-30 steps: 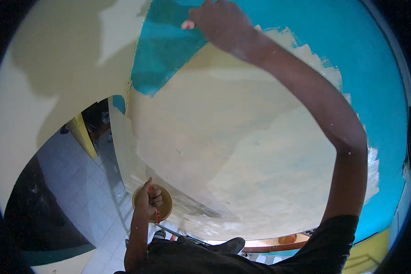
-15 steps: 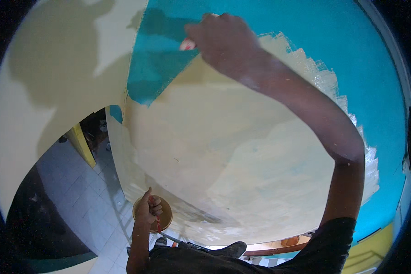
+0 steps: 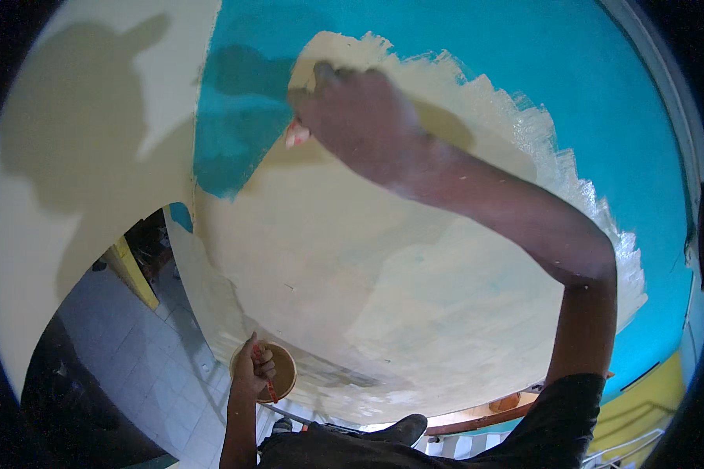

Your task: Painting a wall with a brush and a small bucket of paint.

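High on the wall, my right hand (image 3: pixel 360 117) is closed around a paintbrush (image 3: pixel 296 134). Only its red and white handle end shows below the fingers; the hand hides the bristles. Behind it, fresh cream paint (image 3: pixel 344 234) covers much of the wall. Its ragged edge meets teal paint (image 3: pixel 485 39) above and to the right. Low on the left, my left hand (image 3: pixel 256 369) grips a round bucket (image 3: pixel 288 375) at its near left side, thumb pointing up. A thin red strip runs out beneath those fingers; I cannot tell whether it belongs to the bucket.
A cream wall (image 3: pixel 94 141) bearing my shadow bounds the teal area on the left. Below its curved edge lies a tiled floor (image 3: pixel 141 344) beside a yellow post (image 3: pixel 135 273). At lower right are a yellow wall (image 3: pixel 637 399) and pale rails (image 3: pixel 461 447).
My right hand has moved down and to the left with the paintbrush. A teal patch near the top of the wall is now cream. My left hand still grips the bucket.
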Tool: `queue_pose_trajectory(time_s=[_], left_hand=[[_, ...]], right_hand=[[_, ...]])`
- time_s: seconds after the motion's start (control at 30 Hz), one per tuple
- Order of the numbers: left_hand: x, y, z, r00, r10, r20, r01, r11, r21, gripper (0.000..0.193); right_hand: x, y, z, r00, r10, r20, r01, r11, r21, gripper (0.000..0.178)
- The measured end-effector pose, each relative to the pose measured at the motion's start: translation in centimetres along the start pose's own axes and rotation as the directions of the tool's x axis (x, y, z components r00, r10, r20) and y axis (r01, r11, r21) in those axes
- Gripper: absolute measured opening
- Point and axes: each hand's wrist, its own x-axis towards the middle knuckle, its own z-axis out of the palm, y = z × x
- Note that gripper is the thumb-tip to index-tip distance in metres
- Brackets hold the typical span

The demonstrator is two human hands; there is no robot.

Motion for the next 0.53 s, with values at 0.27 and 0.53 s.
queue_pose_trajectory(time_s=[0.27, 0.53], left_hand=[[1.9, -0.5, -0.8, 0.995, -0.051, 0.083, 0.051, 0.999, 0.009, 0.048], [1.9, 0.2, -1.7, 0.996, -0.039, 0.077, 0.037, 0.999, 0.026, 0.049]], right_hand=[[-1.2, 2.6, 4.1, 0.987, 0.033, -0.157, -0.052, 0.991, -0.121, 0.034], [-0.7, 1.1, 0.1, 0.991, 0.034, -0.127, -0.05, 0.991, -0.128, 0.035]])
